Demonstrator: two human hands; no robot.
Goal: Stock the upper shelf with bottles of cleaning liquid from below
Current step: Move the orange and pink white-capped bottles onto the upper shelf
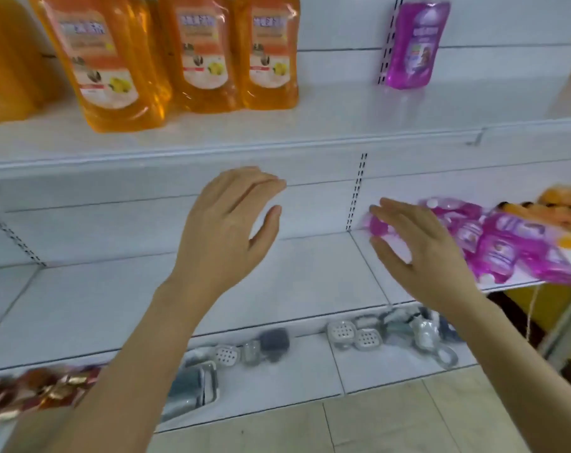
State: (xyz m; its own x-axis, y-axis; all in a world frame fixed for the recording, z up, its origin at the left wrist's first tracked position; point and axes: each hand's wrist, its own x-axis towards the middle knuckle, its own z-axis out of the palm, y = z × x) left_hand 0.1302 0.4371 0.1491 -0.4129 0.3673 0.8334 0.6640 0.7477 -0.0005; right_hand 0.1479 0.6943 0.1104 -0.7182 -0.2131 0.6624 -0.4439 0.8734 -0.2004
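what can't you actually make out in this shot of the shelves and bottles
Head view only:
- Orange bottles: caps cut off by the top edge; label text blurred.
- Upright purple bottle: top cut off by the same edge.
- Lying purple bottles: count unclear; blurred, and the right hand covers the nearest one.
- Small grey items on the bottom shelf: too blurred to identify.

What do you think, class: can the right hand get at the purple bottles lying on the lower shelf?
Probably yes. The right hand is open and just in front of the purple bottles, with nothing visible between them.
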